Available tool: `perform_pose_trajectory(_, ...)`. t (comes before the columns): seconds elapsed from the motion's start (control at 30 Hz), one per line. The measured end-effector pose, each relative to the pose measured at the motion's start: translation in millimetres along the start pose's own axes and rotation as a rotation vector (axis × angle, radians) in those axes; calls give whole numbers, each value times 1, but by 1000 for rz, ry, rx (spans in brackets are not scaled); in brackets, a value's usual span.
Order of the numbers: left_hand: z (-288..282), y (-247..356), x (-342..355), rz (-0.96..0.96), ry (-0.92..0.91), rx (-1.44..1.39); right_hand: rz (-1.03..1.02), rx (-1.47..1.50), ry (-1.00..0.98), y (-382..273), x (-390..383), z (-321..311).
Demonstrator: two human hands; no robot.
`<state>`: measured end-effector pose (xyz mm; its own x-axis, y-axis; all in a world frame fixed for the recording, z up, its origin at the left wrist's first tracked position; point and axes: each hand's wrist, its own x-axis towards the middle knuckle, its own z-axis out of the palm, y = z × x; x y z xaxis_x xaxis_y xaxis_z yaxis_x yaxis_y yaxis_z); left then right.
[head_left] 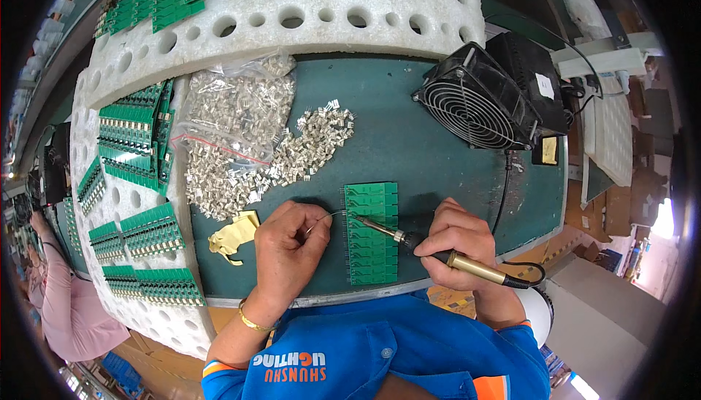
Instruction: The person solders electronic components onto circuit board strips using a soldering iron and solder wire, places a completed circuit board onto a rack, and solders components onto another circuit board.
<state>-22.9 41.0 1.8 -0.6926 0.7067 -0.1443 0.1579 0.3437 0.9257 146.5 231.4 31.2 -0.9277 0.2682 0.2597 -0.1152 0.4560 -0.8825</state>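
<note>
On the green mat lies a long green circuit board panel (372, 263), with a row of thin pins along its left edge. My right hand (458, 243) grips a soldering iron (478, 266) like a pen, its tip on or just over the panel's upper left part. A thin solder wire (334, 214) is pinched in my left hand (288, 246) and runs toward the iron's tip. Whether wire and tip touch is too small to tell. Left of the panel, a heap of small silvery-white connectors (318, 143) spills beside a clear plastic bag (241, 104) full of them.
Crumpled yellow paper (235, 236) lies near my left hand. A black fan (475, 100) stands at the back right, a small yellow sponge tray (549, 150) beside it. White foam blocks (321, 24) hold more circuit boards (131, 130). A person in pink (77, 305) sits far left.
</note>
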Motion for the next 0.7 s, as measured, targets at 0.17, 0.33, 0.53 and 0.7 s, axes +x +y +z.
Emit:
perform_pose_trajectory(0.17, -1, 0, 1, 8, -13, 3, 47, 11, 47, 1, -1, 3)
perform_pose_trajectory(0.33, -2, -1, 0, 17, -6, -5, 95, 41, 114, 6, -1, 5)
perform_pose_trajectory(0.53, -2, -2, 0, 23, -30, 2, 118, 28, 102, 9, 2, 4)
perform_pose_trajectory(0.7, -1, -1, 0, 22, -24, 20, 152, 36, 102, 9, 3, 6)
